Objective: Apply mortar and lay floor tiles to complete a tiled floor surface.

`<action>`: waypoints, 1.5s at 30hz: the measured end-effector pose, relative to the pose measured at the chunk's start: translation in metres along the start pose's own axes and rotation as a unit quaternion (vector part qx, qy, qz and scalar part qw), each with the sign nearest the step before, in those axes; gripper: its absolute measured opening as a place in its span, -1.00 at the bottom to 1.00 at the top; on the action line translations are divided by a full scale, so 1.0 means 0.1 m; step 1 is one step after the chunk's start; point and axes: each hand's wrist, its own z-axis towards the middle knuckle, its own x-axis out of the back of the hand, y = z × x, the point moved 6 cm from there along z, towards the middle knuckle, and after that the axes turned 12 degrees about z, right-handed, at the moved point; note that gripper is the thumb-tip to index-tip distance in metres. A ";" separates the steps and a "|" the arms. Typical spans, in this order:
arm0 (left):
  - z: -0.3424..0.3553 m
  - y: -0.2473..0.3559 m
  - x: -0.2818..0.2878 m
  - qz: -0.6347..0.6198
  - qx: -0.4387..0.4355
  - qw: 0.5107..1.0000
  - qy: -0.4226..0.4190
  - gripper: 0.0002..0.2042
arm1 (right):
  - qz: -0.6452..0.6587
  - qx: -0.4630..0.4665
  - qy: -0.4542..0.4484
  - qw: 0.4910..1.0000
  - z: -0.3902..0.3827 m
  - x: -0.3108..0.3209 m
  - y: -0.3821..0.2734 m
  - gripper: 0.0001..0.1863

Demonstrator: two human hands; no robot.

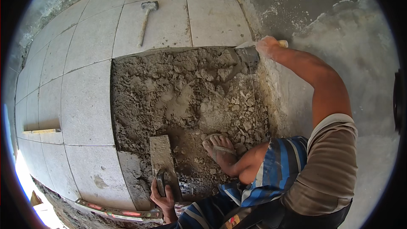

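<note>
While the right hand (267,47) grips a trowel (246,44), upper right, and the left hand (164,199) a float (161,152), lower centre, keep strokes light

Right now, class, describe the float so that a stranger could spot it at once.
Find the mortar bed beside the pale tiles. Near its lower edge, the left hand holds the float. Its broad flat board and dark handle set it apart from the slim level nearby.
</note>
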 end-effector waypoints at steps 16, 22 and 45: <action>0.10 0.07 0.13 0.004 0.008 1.000 0.028 -0.49 | -0.029 -0.100 0.024 0.994 -0.26 0.55 0.48 -0.77; 0.10 0.00 0.08 0.002 0.035 0.999 0.008 -0.49 | -0.052 -0.090 -0.015 0.994 -0.12 0.35 0.41 -0.77; 0.10 -0.06 0.07 0.001 -0.011 1.000 0.008 -0.47 | -0.053 0.068 -0.201 0.976 -0.58 -0.72 -0.10 -0.83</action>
